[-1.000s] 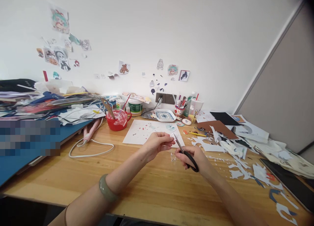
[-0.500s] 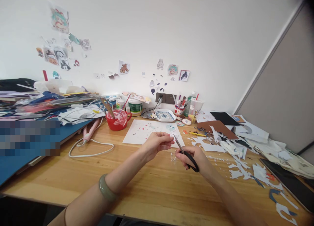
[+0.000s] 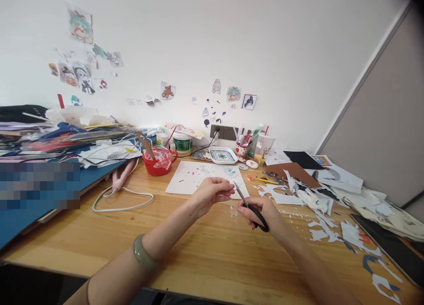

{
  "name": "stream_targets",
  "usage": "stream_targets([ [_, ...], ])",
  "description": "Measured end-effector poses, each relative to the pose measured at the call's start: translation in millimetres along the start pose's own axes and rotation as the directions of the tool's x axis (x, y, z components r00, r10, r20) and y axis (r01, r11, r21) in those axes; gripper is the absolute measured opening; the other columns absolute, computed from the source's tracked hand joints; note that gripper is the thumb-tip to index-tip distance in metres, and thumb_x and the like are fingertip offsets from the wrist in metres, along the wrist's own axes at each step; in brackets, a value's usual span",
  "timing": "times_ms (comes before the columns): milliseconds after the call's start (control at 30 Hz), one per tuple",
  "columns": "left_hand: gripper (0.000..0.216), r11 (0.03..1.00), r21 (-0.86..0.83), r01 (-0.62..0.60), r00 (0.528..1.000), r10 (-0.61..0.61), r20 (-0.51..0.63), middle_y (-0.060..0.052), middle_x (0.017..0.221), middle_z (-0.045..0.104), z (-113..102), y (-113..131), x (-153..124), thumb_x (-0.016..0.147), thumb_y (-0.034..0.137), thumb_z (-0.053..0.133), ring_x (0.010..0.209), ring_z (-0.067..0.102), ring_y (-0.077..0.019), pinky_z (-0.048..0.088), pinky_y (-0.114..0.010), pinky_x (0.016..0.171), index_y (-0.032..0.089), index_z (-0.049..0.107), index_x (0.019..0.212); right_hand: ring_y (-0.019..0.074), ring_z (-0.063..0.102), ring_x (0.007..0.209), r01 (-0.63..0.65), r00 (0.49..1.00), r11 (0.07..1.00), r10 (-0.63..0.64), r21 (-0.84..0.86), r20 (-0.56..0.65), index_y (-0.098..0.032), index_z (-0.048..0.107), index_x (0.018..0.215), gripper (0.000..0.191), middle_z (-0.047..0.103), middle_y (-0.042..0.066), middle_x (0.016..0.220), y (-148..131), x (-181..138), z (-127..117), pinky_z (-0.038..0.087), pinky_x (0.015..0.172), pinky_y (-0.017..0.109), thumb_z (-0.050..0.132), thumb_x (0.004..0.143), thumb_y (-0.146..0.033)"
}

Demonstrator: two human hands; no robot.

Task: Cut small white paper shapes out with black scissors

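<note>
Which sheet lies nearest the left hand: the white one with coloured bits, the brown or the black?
The speckled white sheet, just beyond the left hand; the brown sheet and black sheet lie farther off, to the right of the scissors.

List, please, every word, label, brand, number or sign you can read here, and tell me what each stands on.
None can be read.
White plastic tub with a green label: any print is too small and blurred.
Small white-and-green jar: too blurred.
White cup with a red straw: any marks are too small.
Black-handled metal scissors in the right hand: no lettering shows.
</note>
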State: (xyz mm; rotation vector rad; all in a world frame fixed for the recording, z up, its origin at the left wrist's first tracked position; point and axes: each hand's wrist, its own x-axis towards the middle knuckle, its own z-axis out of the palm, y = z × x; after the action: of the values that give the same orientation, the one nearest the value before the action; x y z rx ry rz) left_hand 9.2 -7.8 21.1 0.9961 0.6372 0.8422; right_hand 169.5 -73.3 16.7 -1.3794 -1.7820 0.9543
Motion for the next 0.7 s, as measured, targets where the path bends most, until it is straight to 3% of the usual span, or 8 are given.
stream_targets([
  [700, 0.018, 1.000, -0.004, -0.021, 1.000, 0.021, -0.019, -0.003, 0.064, 0.061, -1.6, -0.8, 1.8, 0.053, 0.021, 0.070, 0.059, 0.054, -0.0073, 0.043, -0.018, 0.058, 0.012, 0.060, 0.065, 0.0059, 0.042, 0.037, -0.035, 0.999, 0.999, 0.035, 0.019, -0.002, -0.016, 0.053, 0.067, 0.028, 0.041, -0.006, 0.045, -1.3, -0.5, 0.1, 0.034, 0.036, 0.016, 0.051, 0.071, -0.044],
])
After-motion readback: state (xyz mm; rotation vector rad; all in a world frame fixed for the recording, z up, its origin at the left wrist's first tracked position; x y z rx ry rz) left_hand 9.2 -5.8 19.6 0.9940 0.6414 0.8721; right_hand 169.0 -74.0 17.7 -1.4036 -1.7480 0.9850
